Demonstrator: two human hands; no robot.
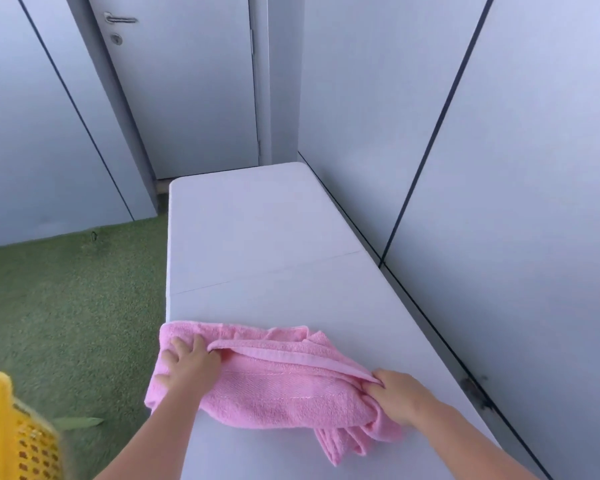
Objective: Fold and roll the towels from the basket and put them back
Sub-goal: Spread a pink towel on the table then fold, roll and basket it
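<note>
A pink towel lies crumpled across the near end of a white folding table, its left end hanging slightly over the table's left edge. My left hand holds the towel's left end, with the thumb tucked under a folded hem. My right hand pinches the towel's right end, where loose folds bunch and trail toward me. The yellow perforated basket shows at the bottom left corner, below table height; its contents are blurred.
Grey wall panels run along the table's right side, and a grey door stands beyond its far end. Green artificial turf covers the floor to the left. A seam crosses the table's middle.
</note>
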